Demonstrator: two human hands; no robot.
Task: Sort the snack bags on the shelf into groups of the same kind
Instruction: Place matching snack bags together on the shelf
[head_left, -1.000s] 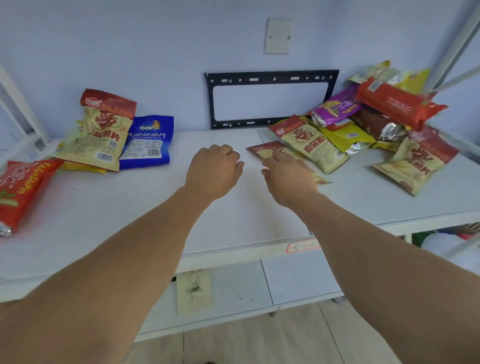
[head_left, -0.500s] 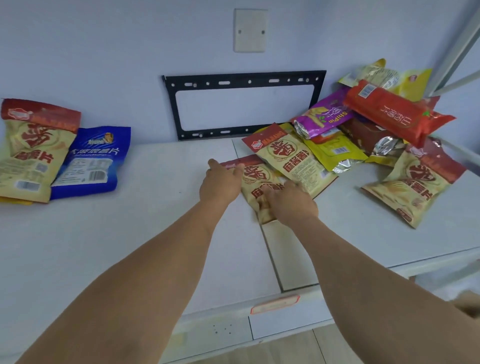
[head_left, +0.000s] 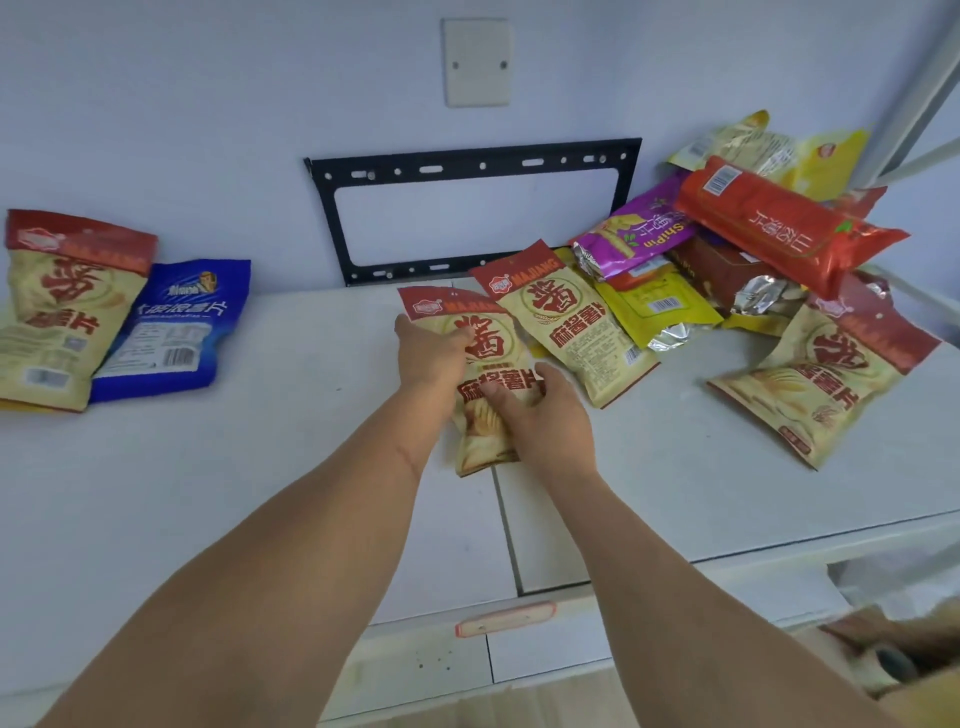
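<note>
On the shelf (head_left: 208, 493), far left of the wall bracket (head_left: 470, 208), a tan bag (head_left: 57, 312) leans beside a blue bag (head_left: 166, 327). Just below the bracket's lower edge lies a tan chip bag (head_left: 480, 358) with both hands on it. The left hand (head_left: 428, 353) holds its left edge, fingers curled onto the front. The right hand (head_left: 545, 415) grips its lower right part, thumb across the print. A matching bag (head_left: 566, 322) overlaps it to the right. Right of the bracket sits a pile: purple bag (head_left: 634, 234), yellow bag (head_left: 660, 306), red pack (head_left: 779, 228), and a third tan bag (head_left: 826, 374) in front.
</note>
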